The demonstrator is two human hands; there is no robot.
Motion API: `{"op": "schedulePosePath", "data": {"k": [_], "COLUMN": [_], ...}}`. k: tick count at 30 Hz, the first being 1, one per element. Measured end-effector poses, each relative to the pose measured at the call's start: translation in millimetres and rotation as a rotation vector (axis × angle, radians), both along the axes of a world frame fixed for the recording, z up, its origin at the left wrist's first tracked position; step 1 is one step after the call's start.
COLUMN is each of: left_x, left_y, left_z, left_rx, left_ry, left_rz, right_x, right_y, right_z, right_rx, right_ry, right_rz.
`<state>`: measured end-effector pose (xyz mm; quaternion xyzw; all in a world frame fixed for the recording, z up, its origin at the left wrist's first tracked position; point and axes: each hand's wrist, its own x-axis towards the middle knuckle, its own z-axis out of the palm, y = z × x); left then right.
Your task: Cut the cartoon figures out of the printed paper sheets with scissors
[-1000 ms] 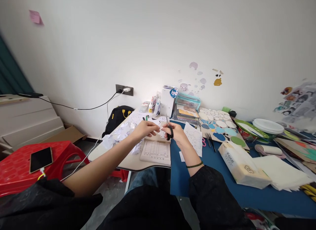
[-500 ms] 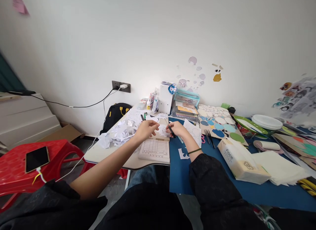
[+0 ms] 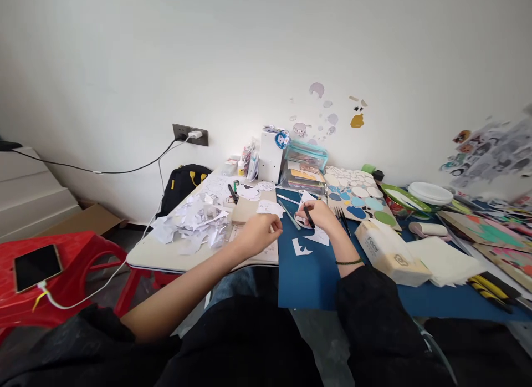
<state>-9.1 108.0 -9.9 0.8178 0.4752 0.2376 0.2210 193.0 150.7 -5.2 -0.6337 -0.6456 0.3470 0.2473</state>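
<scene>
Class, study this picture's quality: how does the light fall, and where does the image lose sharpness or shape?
Head view: the wall is lightest low around the middle, greyer toward the upper corners; head view: the cutouts at far right look smeared and stretched; head view: the tissue pack's large lettering reads, while the black tool in the right hand lacks clear detail.

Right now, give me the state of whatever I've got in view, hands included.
Left hand: loosely curled, nothing visible in it.
Right hand: closed on a black-handled tool.
Small white paper: cut through, lying on the blue mat.
Paper scraps: loose, heaped.
Phone: screen dark, cable plugged in.
Wall socket: two plugs in.
Backpack: partly hidden, zip state unclear.
</scene>
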Motion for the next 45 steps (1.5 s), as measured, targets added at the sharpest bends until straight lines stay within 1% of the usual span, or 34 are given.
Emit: {"op": "schedulePosePath", "data": {"k": [3, 6, 11, 15, 18, 21, 24, 27, 30, 32, 35, 38, 41, 43, 45], "left_x": [27, 45, 55, 57, 57, 55, 56, 61, 67, 67, 58, 47, 38, 35, 34], "left_y": [0, 4, 10, 4, -3, -9, -16, -23, -25, -22, -16, -16, -22, -28, -32], "left_z": [-8.5, -12.6, -10.5, -6.1, -3.2, -3.3, -8.9, -18.6, -26.7, -28.7, -27.2, -24.4, -23.9, -25.1, -26.9], "left_rx": [-0.018, -0.043, -0.106, -0.096, -0.036, 0.042, 0.077, 0.044, -0.016, -0.071, -0.187, -0.355, -0.529, -0.616, -0.672], "left_ry": [0.088, 0.170, 0.266, 0.312, 0.345, 0.366, 0.363, 0.320, 0.209, 0.086, -0.168, -0.463, -0.740, -0.900, -1.039], "left_rz": [-0.133, -0.215, -0.303, -0.336, -0.332, -0.298, -0.259, -0.224, -0.162, -0.125, -0.078, -0.049, -0.054, -0.054, -0.045], "right_x": [17, 25, 29, 27, 29, 40, 56, 68, 71, 69, 67, 72, 80, 83, 82], "right_y": [-16, -26, -33, -38, -45, -56, -68, -79, -83, -82, -76, -69, -63, -64, -69], "right_z": [-9.4, -17.5, -28.8, -37.6, -37.9, -32.1, -25.4, -21.7, -21.3, -21.9, -23.3, -25.5, -27.6, -27.4, -25.7], "right_rx": [0.013, 0.045, 0.095, 0.116, 0.127, 0.152, 0.157, 0.136, 0.102, 0.073, 0.031, -0.003, -0.039, -0.058, -0.040], "right_ry": [0.051, 0.133, 0.256, 0.267, 0.202, 0.074, -0.084, -0.258, -0.436, -0.510, -0.536, -0.493, -0.398, -0.308, -0.218], "right_rz": [-0.010, -0.022, -0.023, -0.031, -0.058, -0.133, -0.229, -0.340, -0.487, -0.563, -0.592, -0.572, -0.562, -0.564, -0.577]}}
